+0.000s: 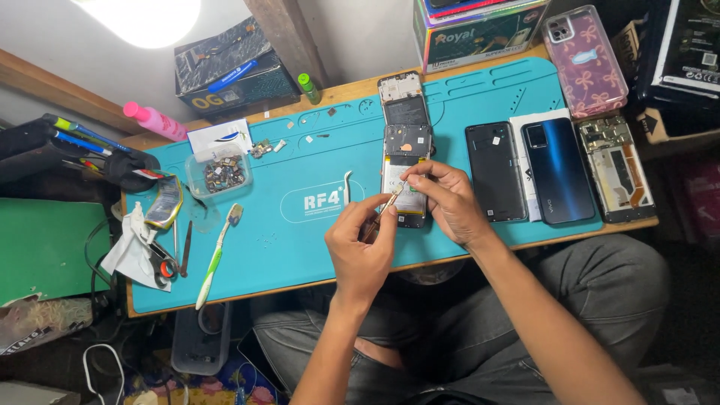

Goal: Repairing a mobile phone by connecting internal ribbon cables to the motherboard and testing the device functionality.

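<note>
Teal mat [300, 247], one opened phone [406, 176], left hand [360, 251] pinching tool [384, 207], right hand [448, 199] pinching it too

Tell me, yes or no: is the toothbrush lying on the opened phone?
No, the toothbrush lies on the teal mat, well left of the opened phone.

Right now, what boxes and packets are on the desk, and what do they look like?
Dark box: back left, black with a blue pen on top.
Colourful box: back middle, green with a red-edged lid.
White box: right, flat, under the blue phone back.
Black packet: far right, glossy.
</note>
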